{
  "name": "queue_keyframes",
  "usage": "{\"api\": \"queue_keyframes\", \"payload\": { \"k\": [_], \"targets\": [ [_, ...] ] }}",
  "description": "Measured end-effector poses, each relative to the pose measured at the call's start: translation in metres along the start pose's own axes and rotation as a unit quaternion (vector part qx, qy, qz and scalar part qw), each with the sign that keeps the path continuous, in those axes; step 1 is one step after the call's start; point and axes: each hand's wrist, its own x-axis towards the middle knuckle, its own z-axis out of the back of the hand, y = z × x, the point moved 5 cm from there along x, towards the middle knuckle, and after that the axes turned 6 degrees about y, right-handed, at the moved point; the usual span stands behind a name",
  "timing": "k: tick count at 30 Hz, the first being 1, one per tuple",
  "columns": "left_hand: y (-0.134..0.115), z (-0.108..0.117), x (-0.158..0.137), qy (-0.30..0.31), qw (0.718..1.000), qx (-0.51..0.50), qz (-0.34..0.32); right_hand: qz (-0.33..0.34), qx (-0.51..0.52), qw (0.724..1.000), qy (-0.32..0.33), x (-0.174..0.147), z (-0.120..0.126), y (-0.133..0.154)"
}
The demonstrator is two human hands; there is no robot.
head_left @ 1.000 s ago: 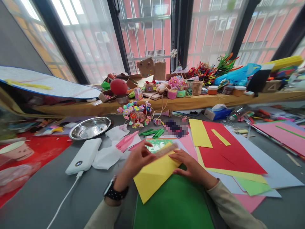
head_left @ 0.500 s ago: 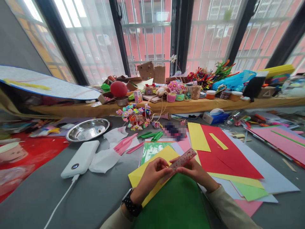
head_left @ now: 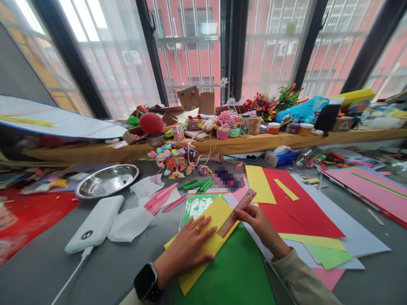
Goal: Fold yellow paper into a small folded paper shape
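My left hand (head_left: 187,248) lies flat, fingers spread, pressing a yellow paper sheet (head_left: 219,212) onto a green sheet (head_left: 235,271) on the grey table. A ring shows on one finger and a dark watch on the wrist. My right hand (head_left: 257,220) grips a pink patterned ruler (head_left: 237,206) by its near edge. The ruler slants across the yellow sheet's right edge, far end pointing up and right. Just beyond the yellow sheet lies a glossy green pack (head_left: 197,203).
Red paper (head_left: 295,207), yellow and pale sheets lie to the right. A white power bank (head_left: 95,222) with cable, crumpled white paper (head_left: 130,222) and a steel bowl (head_left: 106,181) sit left. A wooden ledge (head_left: 222,146) crowded with craft items runs below the windows.
My left hand let go of the ruler and came down flat on the yellow sheet. My right hand now holds the ruler alone, laid lower along the sheet's right edge.
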Motion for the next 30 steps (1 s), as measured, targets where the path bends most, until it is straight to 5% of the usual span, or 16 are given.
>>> {"api": "queue_keyframes", "payload": {
  "k": [4, 12, 17, 21, 26, 30],
  "targets": [
    [-0.004, -0.011, 0.007, 0.024, 0.997, 0.021, 0.07, -0.007, 0.062, 0.998, -0.004, -0.001, 0.0, 0.001],
    [-0.036, -0.008, 0.019, 0.039, 0.96, 0.045, 0.274, 0.024, -0.042, 0.997, -0.055, 0.0, 0.008, 0.002],
    [-0.04, 0.013, 0.014, 0.035, 0.978, 0.007, 0.205, 0.058, -0.124, 0.984, -0.111, 0.003, 0.017, -0.002],
    [-0.027, 0.026, 0.029, -0.008, 0.998, -0.001, 0.067, 0.041, -0.158, 0.978, -0.129, 0.002, 0.023, -0.002],
    [-0.007, 0.002, 0.046, -0.002, 1.0, -0.007, 0.004, 0.074, -0.276, 0.948, -0.143, 0.002, 0.027, 0.01],
    [-0.004, -0.013, 0.043, -0.002, 0.999, -0.005, 0.039, 0.096, -0.383, 0.911, -0.121, 0.005, 0.023, 0.013]
  ]
}}
